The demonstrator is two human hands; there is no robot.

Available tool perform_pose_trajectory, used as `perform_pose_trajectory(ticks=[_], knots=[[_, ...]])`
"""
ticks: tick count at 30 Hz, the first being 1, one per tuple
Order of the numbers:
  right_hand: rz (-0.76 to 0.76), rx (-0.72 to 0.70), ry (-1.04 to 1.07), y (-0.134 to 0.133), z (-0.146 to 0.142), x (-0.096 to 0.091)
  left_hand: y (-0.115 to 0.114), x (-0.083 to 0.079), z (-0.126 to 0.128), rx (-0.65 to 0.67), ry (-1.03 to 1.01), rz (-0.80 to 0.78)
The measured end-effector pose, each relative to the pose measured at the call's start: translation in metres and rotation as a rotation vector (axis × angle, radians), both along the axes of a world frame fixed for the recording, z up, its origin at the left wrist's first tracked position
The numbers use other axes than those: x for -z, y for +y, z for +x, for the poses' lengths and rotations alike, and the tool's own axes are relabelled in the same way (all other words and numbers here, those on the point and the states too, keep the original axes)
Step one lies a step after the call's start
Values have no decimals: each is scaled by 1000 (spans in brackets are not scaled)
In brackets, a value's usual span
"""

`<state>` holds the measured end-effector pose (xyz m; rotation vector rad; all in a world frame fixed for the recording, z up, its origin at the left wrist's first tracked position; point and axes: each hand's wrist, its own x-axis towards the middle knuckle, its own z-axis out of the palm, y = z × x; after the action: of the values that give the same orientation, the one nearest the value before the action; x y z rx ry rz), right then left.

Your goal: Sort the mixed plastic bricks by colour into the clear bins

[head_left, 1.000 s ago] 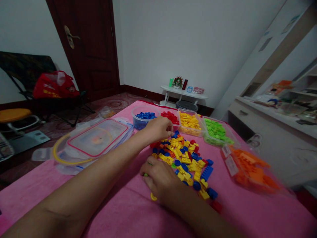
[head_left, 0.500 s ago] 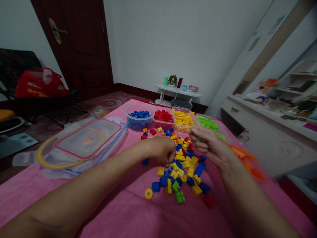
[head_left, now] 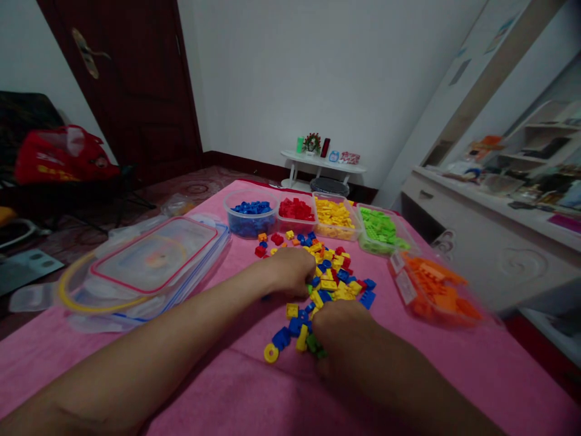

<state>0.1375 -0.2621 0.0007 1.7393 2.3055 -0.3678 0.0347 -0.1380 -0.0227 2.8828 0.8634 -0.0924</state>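
A loose pile of building blocks [head_left: 329, 283], mostly yellow and blue with some red and green, lies on a pink cloth. My left hand [head_left: 293, 272] is closed at the pile's left side, and a bit of green block [head_left: 310, 289] shows at its fingertips. Lower down, my right hand [head_left: 345, 333] reaches over the near end of the pile, knuckles up, beside green blocks [head_left: 314, 345]. Its fingers are mostly hidden and blurred. Near it lie a yellow ring-shaped piece [head_left: 271, 353] and a blue block [head_left: 281, 338].
Along the far edge stand clear tubs of blue blocks [head_left: 252, 219], red blocks [head_left: 296, 211], yellow blocks [head_left: 334, 218] and green blocks [head_left: 379, 229]. A tub of orange blocks [head_left: 438, 290] stands at the right. Stacked clear lids [head_left: 154, 257] lie at the left.
My right hand has moved down and left, from above the pile near the green tub to the pile's near end. The left hand stays at the pile's left side.
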Motion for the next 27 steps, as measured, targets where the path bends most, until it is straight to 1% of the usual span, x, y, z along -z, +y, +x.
perform_pose_trajectory(ticks=[3, 5, 6, 7, 9, 10, 12, 14, 16, 17, 18, 19, 20, 22, 25, 26, 27], knots=[[6, -60, 19, 12, 10, 4, 3, -3, -2, -69, -25, -17], [36, 15, 87, 28, 20, 8, 6, -4, -3, -131, -81, 3], [76, 86, 180, 37, 26, 12, 8, -3, -3, -160, -122, 14], [116, 167, 317, 46, 31, 16, 10, -3, -3, -187, -167, 25], [142, 318, 705, 62, 39, 26, 15, -3, -2, -243, -266, 47], [117, 384, 926, 67, 42, 30, 17, -3, -2, -265, -321, 61], [-10, 515, 1362, 73, 46, 37, 19, -5, -2, -288, -451, 96], [-229, 600, 1757, 74, 45, 38, 18, -7, 0, -242, -593, 116], [-468, 641, 2044, 73, 41, 36, 14, -10, 3, -131, -714, 86], [-557, 672, 2139, 72, 39, 35, 11, -12, 4, -65, -758, 52], [-598, 713, 2212, 71, 36, 34, 8, -14, 6, -4, -794, 13], [-588, 758, 2273, 71, 34, 34, 5, -16, 7, 43, -826, -21], [-546, 804, 2323, 71, 33, 34, 3, -17, 8, 76, -857, -47], [-446, 870, 2377, 72, 34, 35, 1, -18, 10, 97, -924, -67], [-332, 879, 2388, 78, 49, 34, 5, -11, 11, 51, -981, -54], [-262, 881, 2377, 81, 58, 32, 8, -5, 11, 23, -974, -46], [-155, 891, 2342, 86, 69, 29, 12, 2, 11, -5, -953, -38]])
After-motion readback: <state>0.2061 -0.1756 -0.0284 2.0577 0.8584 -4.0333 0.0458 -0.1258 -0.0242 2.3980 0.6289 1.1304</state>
